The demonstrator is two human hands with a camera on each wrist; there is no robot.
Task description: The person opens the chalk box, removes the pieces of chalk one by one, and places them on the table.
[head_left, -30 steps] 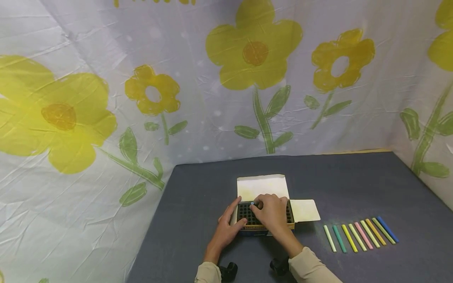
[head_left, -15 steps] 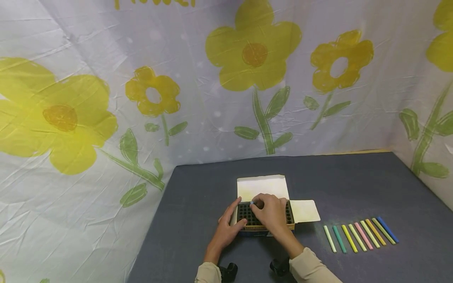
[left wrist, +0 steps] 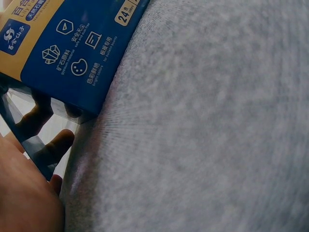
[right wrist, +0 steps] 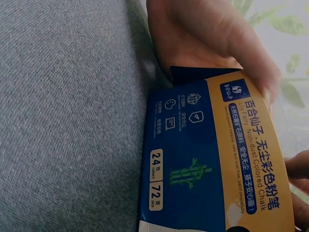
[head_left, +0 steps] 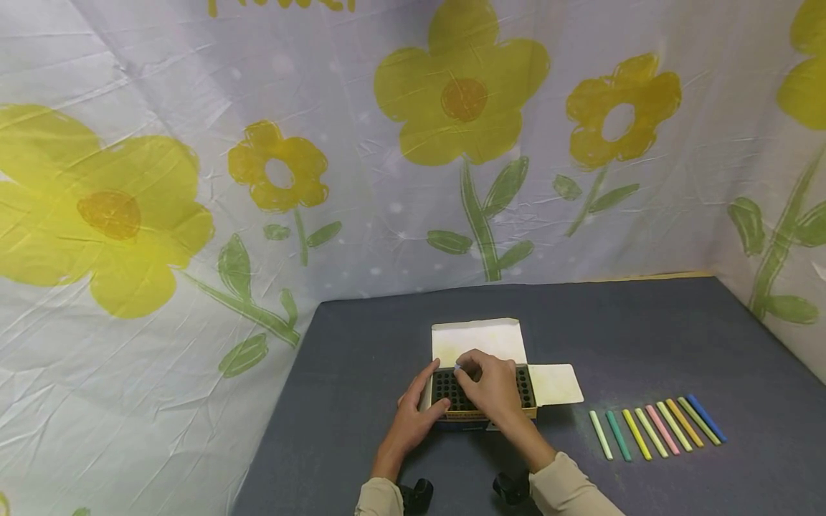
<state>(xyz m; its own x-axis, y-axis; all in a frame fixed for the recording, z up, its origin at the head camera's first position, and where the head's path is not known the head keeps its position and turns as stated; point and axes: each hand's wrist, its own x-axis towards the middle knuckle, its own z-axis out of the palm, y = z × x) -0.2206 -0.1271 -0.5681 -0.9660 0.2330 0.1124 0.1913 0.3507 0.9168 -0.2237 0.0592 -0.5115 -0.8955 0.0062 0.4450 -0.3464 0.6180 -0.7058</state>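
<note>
A blue and yellow chalk box (head_left: 464,426) lies open on the dark table, its lid folded back. Inside is a black insert (head_left: 448,388) with rows of round holes. My left hand (head_left: 411,421) holds the box at its left front corner, thumb over the front edge and fingers along the left side. Thumb and index finger of my right hand (head_left: 495,388) pinch a chalk stick over the insert; only its pale blue tip (head_left: 457,367) shows. In the right wrist view the box front (right wrist: 190,140) reads colored chalk. Beside its side flap, the left wrist view shows bent left fingers (left wrist: 57,145).
Several chalk sticks (head_left: 657,432) in white, green, yellow, pink, orange and blue lie in a row right of the box. A side flap (head_left: 556,384) sticks out from the box's right end. A flower-printed cloth (head_left: 361,143) hangs behind the table.
My right hand has shifted slightly up and left with the pale blue chalk stick in its pinch. The left hand and the box stay in place.
</note>
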